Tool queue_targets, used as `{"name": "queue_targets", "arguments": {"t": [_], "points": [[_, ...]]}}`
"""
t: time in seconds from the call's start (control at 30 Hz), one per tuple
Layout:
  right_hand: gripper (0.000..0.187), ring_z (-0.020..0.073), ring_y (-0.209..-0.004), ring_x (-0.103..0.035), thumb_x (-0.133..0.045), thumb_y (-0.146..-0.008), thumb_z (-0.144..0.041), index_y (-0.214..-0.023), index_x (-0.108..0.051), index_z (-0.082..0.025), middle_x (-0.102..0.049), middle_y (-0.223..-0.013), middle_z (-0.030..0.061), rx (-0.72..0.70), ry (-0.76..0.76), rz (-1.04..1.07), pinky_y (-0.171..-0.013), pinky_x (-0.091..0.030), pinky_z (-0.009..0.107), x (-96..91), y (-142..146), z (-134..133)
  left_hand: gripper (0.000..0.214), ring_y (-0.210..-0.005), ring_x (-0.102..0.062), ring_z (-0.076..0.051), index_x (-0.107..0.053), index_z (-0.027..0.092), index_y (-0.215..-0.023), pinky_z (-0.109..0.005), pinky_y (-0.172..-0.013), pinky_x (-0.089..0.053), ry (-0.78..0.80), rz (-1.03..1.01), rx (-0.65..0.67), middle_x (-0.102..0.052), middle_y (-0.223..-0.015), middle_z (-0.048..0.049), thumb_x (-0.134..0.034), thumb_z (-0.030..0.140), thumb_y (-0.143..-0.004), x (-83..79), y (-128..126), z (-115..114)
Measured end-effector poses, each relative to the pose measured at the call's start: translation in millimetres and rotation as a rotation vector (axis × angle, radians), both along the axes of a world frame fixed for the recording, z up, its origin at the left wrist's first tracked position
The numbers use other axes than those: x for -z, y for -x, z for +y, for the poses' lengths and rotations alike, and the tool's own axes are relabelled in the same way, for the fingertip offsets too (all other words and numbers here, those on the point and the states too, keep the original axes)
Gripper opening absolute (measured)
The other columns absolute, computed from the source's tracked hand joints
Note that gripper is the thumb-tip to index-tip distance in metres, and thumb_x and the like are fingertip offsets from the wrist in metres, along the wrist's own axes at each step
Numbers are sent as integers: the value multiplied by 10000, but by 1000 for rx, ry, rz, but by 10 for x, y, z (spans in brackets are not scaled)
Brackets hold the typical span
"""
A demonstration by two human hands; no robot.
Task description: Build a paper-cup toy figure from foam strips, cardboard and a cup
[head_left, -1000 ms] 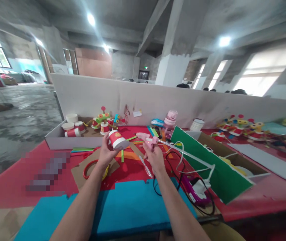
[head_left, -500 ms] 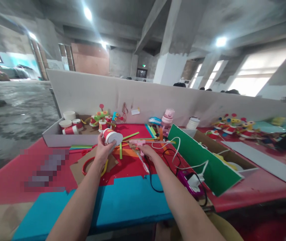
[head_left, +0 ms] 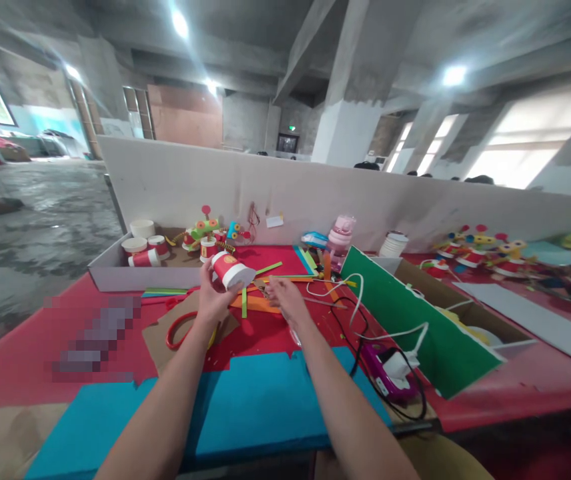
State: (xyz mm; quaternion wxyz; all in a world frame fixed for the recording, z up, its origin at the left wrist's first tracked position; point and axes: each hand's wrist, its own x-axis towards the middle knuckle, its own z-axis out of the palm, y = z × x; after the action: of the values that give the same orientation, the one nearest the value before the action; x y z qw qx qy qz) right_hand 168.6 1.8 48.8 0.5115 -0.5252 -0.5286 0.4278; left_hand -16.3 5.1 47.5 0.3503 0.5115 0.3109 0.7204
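My left hand (head_left: 214,300) is wrapped around a red and white paper cup (head_left: 231,271), tilted with its white end toward the right. Close to that end is my right hand (head_left: 285,299), its fingers drawn together; what they hold, if anything, I cannot make out. A small brownish piece (head_left: 260,287) shows just left of those fingertips. Under my right wrist a clear stick (head_left: 295,337) is partly visible. Orange and green paper strips (head_left: 244,304) lie on the red surface below the cup. Left of my left forearm is a roll of red tape (head_left: 174,331) on brown cardboard (head_left: 155,333).
A white box (head_left: 125,277) holds several cups, with toy figures (head_left: 205,230) beside them. At right stand a green board (head_left: 415,320), a purple power strip (head_left: 388,370) with cables, and a pink bottle (head_left: 340,240). Blue sheet (head_left: 265,400) covers the front edge.
The cup has tipped so more of its red side shows. My right hand has turned; the pink glue gun seen in it before is no longer visible. The black cable has shifted right.
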Motion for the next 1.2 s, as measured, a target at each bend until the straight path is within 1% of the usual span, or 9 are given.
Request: {"name": "queue_targets", "arguments": {"t": [0.07, 0.1, 0.23, 0.33, 0.43, 0.5, 0.67, 0.87, 1.2], "points": [[521, 204, -859, -667, -520, -801, -648, -1140, -533, -253, -666, -1063, 69, -338, 43, 401, -737, -543, 361, 5, 243, -118, 882, -1122, -572, -249, -342, 288, -1344, -338, -894, -500, -72, 77, -13, -426, -1378, -113, -809, 286, -596, 2, -54, -54], [527, 200, -854, -669, -541, -796, -639, -1167, -514, -266, -665, -1067, 59, -406, 42, 540, -736, -548, 361, 14, 341, -161, 879, -1150, -554, -259, -343, 282, -1351, -349, -912, -492, -100, 128, -34, -414, -1389, -118, -805, 281, -604, 12, -73, -76], [563, 185, -915, -657, -676, -760, -500, -1246, -458, -318, -637, -1166, 29, -421, -11, 826, -749, -556, 332, 64, 473, -211, 841, -1257, -452, -291, -394, 240, -1341, -424, -1048, -383, -186, 389, -147, -398, -1401, -134, -799, 232, -604, 58, -80, -110], [585, 191, -966, -645, -701, -747, -427, -1267, -453, -327, -612, -1218, 25, -385, -6, 823, -753, -561, 330, 85, 372, -186, 848, -1284, -418, -305, -413, 221, -1339, -453, -1080, -341, -177, 473, -23, -392, -1413, -143, -807, 234, -588, 46, -57, -100], [629, 190, -1029, -622, -740, -696, -349, -1261, -465, -322, -596, -1233, 14, -296, -89, 747, -819, -547, 326, 84, 266, -172, 786, -1210, -500, -282, -401, 247, -1349, -412, -972, -456, -42, 325, 244, -430, -1392, -132, -768, 321, -658, 15, -63, -91], [659, 183, -1060, -606, -760, -663, -295, -1254, -470, -309, -601, -1219, 15, -259, -173, 684, -887, -517, 319, 84, 241, -175, 703, -1114, -569, -240, -396, 275, -1353, -370, -900, -500, 82, 188, 321, -522, -1300, -106, -711, 365, -731, 7, -79, -86], [590, 190, -1025, -619, -778, -629, -256, -1159, -520, -273, -626, -1162, 26, -291, -240, 512, -897, -506, 330, 120, 284, -204, 672, -988, -627, -208, -457, 270, -1320, -337, -849, -520, 242, 46, 299, -631, -1137, -73, -733, 373, -715, 17, -90, -80], [668, 213, -1119, -587, -789, -631, -258, -1245, -526, -292, -611, -1221, 27, -374, -240, 482, -950, -481, 352, 116, 267, -235, 669, -922, -644, -194, -489, 258, -1270, -312, -794, -524, 250, 20, 256, -645, -1115, -58, -769, 363, -672, -31, -64, -98], [724, 219, -1180, -549, -805, -608, -262, -1274, -520, -289, -567, -1310, 30, -383, -226, 565, -993, -457, 361, 98, 280, -252, 658, -910, -647, -193, -519, 266, -1245, -314, -807, -520, 192, 36, 234, -654, -1091, -46, -782, 351, -648, -28, -89, -115]]}}
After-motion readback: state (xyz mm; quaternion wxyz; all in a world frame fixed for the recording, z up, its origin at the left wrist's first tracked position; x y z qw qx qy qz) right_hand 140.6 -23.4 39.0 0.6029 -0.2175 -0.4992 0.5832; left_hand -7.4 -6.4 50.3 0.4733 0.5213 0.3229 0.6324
